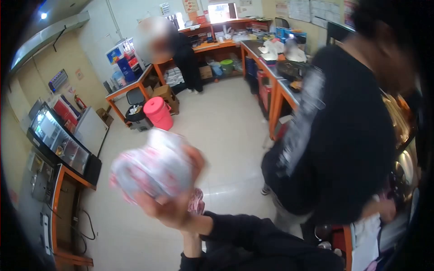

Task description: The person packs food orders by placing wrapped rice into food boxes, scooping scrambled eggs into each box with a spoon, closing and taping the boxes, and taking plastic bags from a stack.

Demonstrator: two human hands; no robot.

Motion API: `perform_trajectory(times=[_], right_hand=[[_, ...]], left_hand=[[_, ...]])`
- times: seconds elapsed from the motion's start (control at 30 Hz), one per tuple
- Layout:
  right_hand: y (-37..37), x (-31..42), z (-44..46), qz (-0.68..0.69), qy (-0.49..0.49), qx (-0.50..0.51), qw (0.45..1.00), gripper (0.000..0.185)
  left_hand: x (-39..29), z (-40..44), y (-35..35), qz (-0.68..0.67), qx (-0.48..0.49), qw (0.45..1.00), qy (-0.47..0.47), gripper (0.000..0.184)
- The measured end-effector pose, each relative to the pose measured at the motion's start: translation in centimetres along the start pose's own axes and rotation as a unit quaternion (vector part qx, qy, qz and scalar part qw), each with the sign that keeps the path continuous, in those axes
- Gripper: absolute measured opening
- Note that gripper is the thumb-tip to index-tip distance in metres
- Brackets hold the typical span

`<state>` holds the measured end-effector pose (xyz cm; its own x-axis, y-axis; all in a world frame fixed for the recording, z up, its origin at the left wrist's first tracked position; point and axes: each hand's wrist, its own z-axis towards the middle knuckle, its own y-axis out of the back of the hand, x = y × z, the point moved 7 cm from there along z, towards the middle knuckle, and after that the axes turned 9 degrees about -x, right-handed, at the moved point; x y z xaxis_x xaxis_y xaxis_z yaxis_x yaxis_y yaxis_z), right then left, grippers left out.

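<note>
Two hands (168, 210) are clamped around a blurred white bundle (156, 169) with pinkish patches, fingers beneath it and at its side, holding it above the pale floor (221, 135), with a lidded pink bucket (159, 115) beyond.

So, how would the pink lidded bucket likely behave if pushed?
The bucket might slide, since the floor looks shiny. Pushed near its lid, it could tip, standing taller than wide. Once down, its round sides would probably let it roll.
</note>
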<state>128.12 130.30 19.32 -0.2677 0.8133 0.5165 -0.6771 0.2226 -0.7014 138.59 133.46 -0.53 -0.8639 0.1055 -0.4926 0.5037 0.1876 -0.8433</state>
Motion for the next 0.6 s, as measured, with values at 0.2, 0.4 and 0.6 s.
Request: perform_trajectory(times=[0.2, 0.4, 0.6], right_hand=[[-2.9, -19.3, 11.9, 0.016, -0.084, 0.043, 0.995, 0.092], [15.7, -33.6, 24.8, -0.147, -0.087, -0.095, 0.981, 0.084], [36.9, -31.4, 36.7, -0.316, -0.005, -0.312, 0.896, 0.083]], left_hand=[[-1.2, 19.1, 0.5, 0.053, -0.009, 0.997, -0.046, 0.063], [4.6, 40.1, -5.1, 0.048, -0.025, 0.995, 0.089, 0.063], [16.3, 56.0, -18.3, 0.108, 0.111, 0.963, 0.221, 0.074]])
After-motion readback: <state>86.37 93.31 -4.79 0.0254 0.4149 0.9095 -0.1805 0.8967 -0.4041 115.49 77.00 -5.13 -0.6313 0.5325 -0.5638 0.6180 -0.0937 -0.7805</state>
